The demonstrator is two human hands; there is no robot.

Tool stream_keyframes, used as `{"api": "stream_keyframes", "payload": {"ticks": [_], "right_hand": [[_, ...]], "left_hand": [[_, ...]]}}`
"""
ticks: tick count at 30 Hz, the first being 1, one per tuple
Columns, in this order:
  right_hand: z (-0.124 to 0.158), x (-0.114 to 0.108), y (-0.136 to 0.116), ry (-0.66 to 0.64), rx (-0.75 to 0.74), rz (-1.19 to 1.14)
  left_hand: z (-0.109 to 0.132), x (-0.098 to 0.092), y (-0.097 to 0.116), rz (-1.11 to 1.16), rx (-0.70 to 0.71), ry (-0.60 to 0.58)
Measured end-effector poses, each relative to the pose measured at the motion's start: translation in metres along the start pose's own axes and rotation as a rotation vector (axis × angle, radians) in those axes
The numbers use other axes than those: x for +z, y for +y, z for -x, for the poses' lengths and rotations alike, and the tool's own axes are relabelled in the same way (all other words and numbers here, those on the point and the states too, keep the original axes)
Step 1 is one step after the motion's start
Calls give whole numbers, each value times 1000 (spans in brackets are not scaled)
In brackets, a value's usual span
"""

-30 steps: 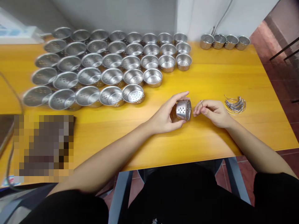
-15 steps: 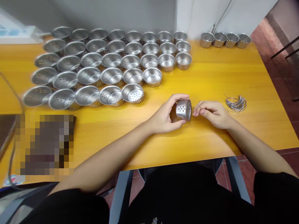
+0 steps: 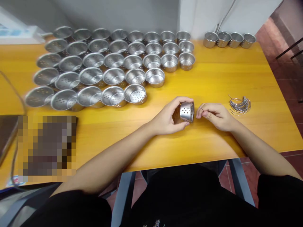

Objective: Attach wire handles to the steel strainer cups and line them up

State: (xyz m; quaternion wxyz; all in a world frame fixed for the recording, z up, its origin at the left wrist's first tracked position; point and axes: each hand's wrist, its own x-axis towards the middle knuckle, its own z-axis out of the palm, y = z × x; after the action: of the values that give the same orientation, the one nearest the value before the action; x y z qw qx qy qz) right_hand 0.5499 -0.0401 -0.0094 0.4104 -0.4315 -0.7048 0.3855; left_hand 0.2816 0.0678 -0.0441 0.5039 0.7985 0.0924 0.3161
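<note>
Here, the left hand (image 3: 169,118) is clamped around a perforated steel cup (image 3: 186,111), which lies tipped on its side low over the desk (image 3: 213,78) near the front edge. The cup's rim is turned toward the right hand (image 3: 216,116), whose fingertips are pinched together on a thin wire piece (image 3: 200,108) just beside that rim. The wire looks springy, so it could flick out of the pinch. If the cup rolled in the grip, the wire's end might skid off the metal or jab a fingertip. The fingers hide most of the wire, and I cannot tell whether it touches the cup. The cup rows (image 3: 106,69) blur toward the far left, and a pixelated patch (image 3: 47,146) covers something at the near left.
</note>
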Motion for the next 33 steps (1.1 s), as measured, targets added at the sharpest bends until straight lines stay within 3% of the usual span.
{"api": "stream_keyframes", "payload": {"ticks": [10,33], "right_hand": [[-6,14,-9,-111,-8,-84],[-8,19,-8,-118,87,-89]], "left_hand": [[-1,2,-1,-4,37,-50],[-1,1,-5,-22,132,-44]]}}
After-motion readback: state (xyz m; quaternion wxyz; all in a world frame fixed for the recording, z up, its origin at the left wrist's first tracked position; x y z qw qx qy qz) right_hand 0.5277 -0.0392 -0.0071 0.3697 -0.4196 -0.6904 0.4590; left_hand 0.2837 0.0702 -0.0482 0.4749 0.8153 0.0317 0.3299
